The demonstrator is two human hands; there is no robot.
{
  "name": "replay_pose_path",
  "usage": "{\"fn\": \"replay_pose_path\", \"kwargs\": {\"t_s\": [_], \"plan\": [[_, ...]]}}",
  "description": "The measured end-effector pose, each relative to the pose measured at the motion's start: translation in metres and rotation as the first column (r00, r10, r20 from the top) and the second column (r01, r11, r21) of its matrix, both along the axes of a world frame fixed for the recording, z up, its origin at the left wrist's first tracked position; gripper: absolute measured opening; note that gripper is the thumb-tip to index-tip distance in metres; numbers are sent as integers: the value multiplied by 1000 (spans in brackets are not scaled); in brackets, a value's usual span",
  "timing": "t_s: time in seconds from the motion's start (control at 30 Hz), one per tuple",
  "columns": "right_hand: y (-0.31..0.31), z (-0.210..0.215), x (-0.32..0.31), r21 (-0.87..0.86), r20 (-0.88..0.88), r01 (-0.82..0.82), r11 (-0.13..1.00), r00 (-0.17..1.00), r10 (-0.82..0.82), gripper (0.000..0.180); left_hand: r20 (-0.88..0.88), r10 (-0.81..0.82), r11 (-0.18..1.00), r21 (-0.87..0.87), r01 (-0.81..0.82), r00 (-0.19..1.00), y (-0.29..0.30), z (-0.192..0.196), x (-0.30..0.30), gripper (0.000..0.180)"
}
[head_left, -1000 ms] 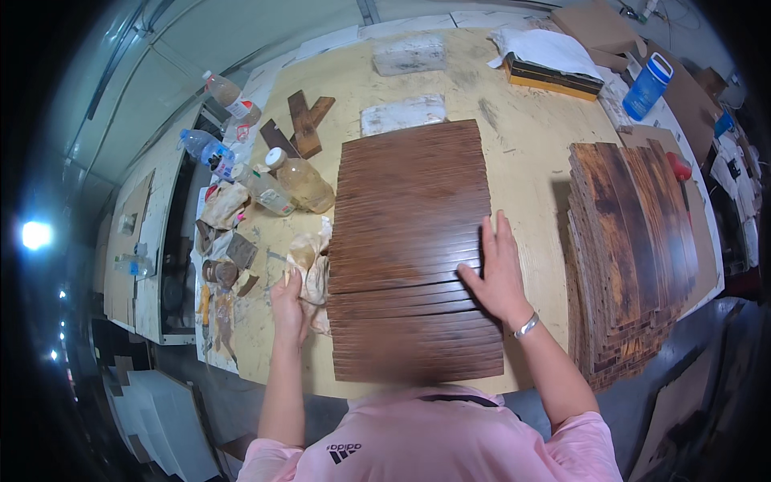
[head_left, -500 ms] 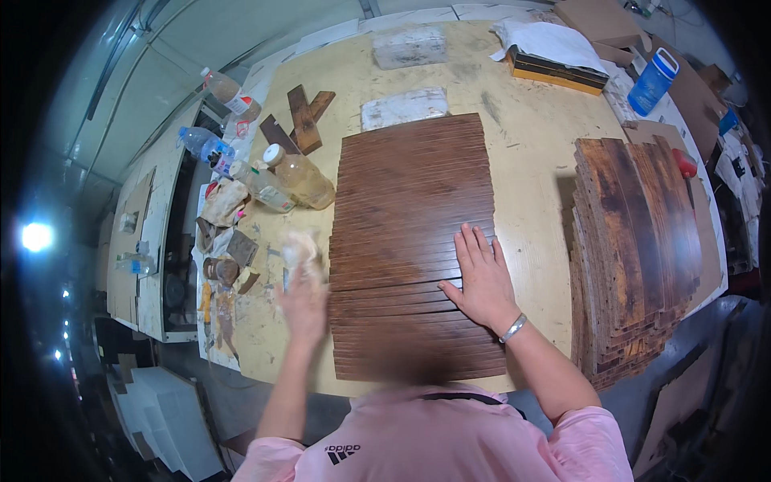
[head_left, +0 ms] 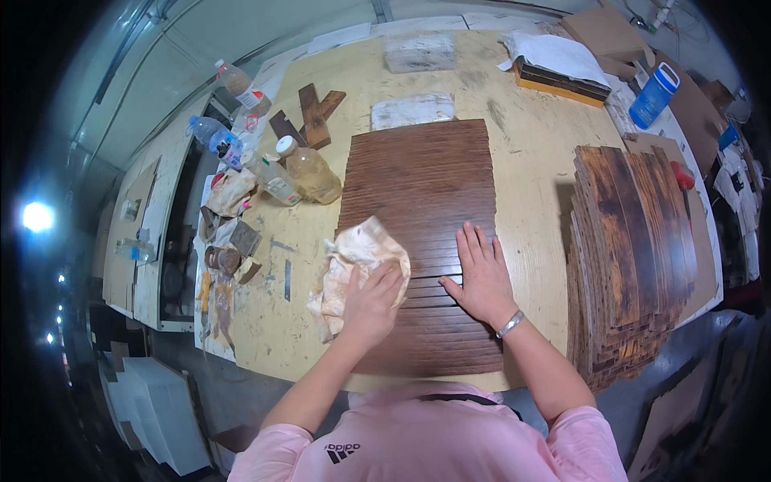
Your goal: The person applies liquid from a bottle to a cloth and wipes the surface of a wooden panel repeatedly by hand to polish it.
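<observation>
A stack or row of narrow dark brown wood strips (head_left: 418, 177) lies side by side in front of me as one ribbed panel. My left hand (head_left: 373, 297) grips a stained white cloth (head_left: 357, 249) over the panel's left edge, its fingers pressed onto the cloth. Part of the cloth hangs over onto the table. My right hand (head_left: 484, 277) lies flat on the panel's right edge, fingers spread and thumb pointing left, holding nothing. Small dark gaps show between some strips near my right thumb.
A tall pile of scorched-looking boards (head_left: 634, 249) stands at the right. Bottles, among them a jug of yellowish liquid (head_left: 313, 173), crowd the left side with dark wood offcuts (head_left: 313, 116). White blocks (head_left: 414, 108) lie beyond the panel. A blue bottle (head_left: 654, 96) stands far right.
My left hand has swung from the bare table at the left onto the panel's left edge, bringing the cloth along. My right hand stays in place on the strips.
</observation>
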State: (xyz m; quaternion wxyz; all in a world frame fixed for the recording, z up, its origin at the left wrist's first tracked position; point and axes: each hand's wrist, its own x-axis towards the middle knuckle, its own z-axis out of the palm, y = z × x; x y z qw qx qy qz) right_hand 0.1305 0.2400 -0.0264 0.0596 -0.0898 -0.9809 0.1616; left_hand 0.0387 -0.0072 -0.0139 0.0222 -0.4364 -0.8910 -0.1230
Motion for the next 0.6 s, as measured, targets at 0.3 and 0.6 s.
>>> {"fn": "replay_pose_path", "kwargs": {"t_s": [0.3,0.6], "plan": [[-4,-3,-2,-25,-14,2,1000,1000,-2,92,8,-97,959,267,92,995,21,3,-19,26],[-3,-1,-2,-54,-9,22,998,1000,-23,90,-77,-58,985,156,70,995,-11,8,-29,27]]}}
